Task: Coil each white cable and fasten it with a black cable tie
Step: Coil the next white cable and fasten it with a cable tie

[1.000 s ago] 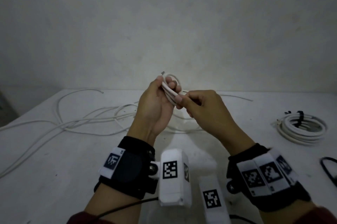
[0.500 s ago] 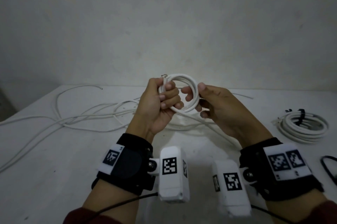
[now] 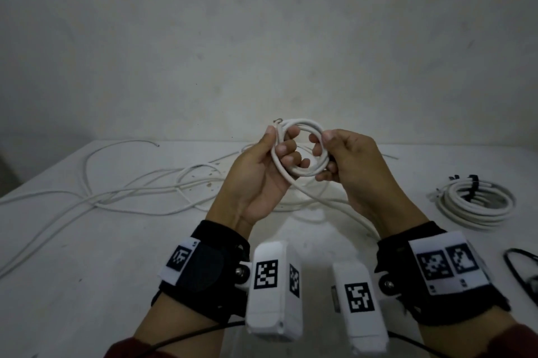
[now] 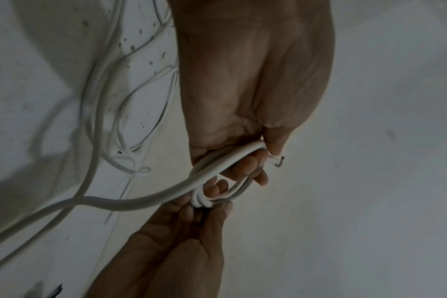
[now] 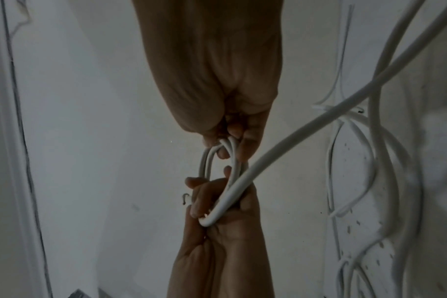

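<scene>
A small coil of white cable (image 3: 302, 124) is held up above the table between both hands. My left hand (image 3: 262, 171) grips its left side, fingers curled through the loops, with the bare wire end (image 3: 278, 121) sticking up by the thumb. My right hand (image 3: 349, 162) pinches the right side of the coil between thumb and fingers. The loose tail (image 3: 332, 201) runs down from the coil to the table. In the left wrist view the coil (image 4: 217, 167) sits in my left hand (image 4: 242, 121). The right wrist view shows the coil (image 5: 217, 167) under my right hand (image 5: 230, 113).
Several loose white cables (image 3: 122, 191) sprawl over the white table (image 3: 72, 285) at the left and middle. A finished coil (image 3: 477, 206) fastened with a black cable tie (image 3: 473, 185) lies at the right. A black loop (image 3: 521, 267) lies at the right edge.
The coil has been opened into a wider ring. My right hand has moved from the left hand's fingers to the ring's right side, and both hands have dropped slightly.
</scene>
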